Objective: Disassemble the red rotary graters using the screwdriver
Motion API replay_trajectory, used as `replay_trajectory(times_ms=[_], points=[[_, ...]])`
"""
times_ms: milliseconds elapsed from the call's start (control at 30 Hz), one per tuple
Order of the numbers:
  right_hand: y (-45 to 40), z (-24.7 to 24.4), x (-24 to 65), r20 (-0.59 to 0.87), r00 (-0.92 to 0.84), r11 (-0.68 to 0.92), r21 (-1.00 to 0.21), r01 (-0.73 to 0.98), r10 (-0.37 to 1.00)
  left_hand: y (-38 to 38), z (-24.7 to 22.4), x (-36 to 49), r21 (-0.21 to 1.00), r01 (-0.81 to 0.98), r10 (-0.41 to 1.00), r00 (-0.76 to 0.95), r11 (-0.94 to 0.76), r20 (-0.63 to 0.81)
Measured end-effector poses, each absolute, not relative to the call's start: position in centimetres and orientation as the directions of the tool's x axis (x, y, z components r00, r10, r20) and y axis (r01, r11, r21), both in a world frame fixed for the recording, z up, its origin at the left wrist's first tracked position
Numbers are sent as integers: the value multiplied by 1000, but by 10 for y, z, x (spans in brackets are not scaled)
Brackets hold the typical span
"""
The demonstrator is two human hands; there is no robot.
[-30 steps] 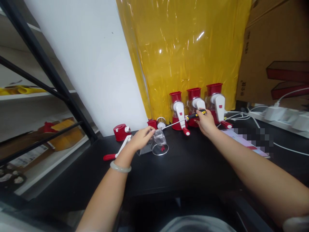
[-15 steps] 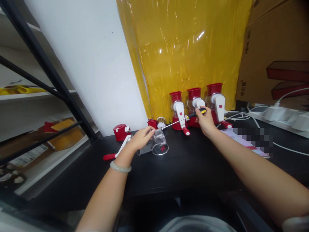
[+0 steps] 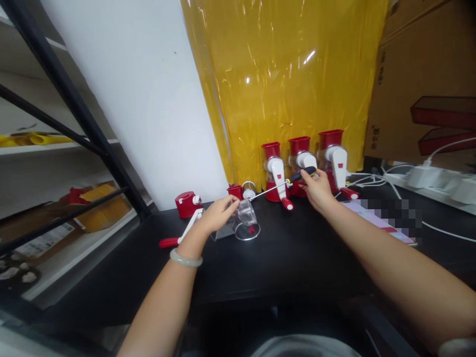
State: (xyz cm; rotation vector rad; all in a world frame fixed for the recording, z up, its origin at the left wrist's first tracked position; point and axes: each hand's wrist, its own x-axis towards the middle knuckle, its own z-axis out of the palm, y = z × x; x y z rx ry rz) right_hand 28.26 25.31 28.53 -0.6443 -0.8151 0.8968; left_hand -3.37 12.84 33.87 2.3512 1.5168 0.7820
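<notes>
A clear plastic grater housing point(image 3: 246, 214) lies on the black table, its round opening towards me. My left hand point(image 3: 222, 212) is closed on its left upper part. In my right hand point(image 3: 316, 187) is a screwdriver point(image 3: 297, 176) with a black and yellow handle, gripped in the fingers. Its long metal shaft slants down to the left, and the tip meets the top of the housing; exact contact is too small to tell. Left of my left hand are a red grater base point(image 3: 187, 204) and a white crank with red handle point(image 3: 170, 242). A grating drum point(image 3: 248, 189) stands just behind the housing.
Several assembled red and white rotary graters point(image 3: 275, 173) stand along the yellow plastic sheet point(image 3: 290, 74). To the right are a phone point(image 3: 379, 222), white cables and a power strip point(image 3: 442, 181). A black-framed shelf point(image 3: 92, 139) stands at left.
My right hand's fingers have shifted and turned on the screwdriver handle. The screwdriver shaft and my left hand with the housing stay nearly in place.
</notes>
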Motion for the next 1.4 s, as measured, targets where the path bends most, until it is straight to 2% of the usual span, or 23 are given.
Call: replay_trajectory(times_ms=[167, 333, 600, 700, 867, 1033, 1167, 1400], points=[[250, 288, 284, 346, 330, 467, -771, -433, 878, 128, 339, -33, 468, 768, 895, 324, -438, 306], [251, 289, 281, 305, 422, 475, -787, -392, 854, 128, 339, -32, 449, 778, 892, 322, -440, 316], [255, 280, 282, 369, 455, 494, -848, -192, 811, 128, 340, -32, 468, 773, 900, 314, -428, 304], [257, 279, 284, 386, 472, 510, -844, -167, 793, 126, 341, -31, 464, 781, 903, 306, -419, 300], [254, 282, 282, 383, 476, 523, -828, -204, 792, 126, 341, -31, 457, 779, 898, 313, -429, 309], [252, 285, 282, 324, 452, 497, -798, -341, 831, 126, 342, -31, 453, 783, 899, 313, -426, 305], [253, 287, 285, 328, 426, 488, -798, -354, 844, 126, 341, -31, 451, 782, 897, 313, -430, 312], [243, 294, 285, 339, 381, 480, -790, -381, 860, 134, 330, -38, 535, 751, 913, 231, -387, 336]])
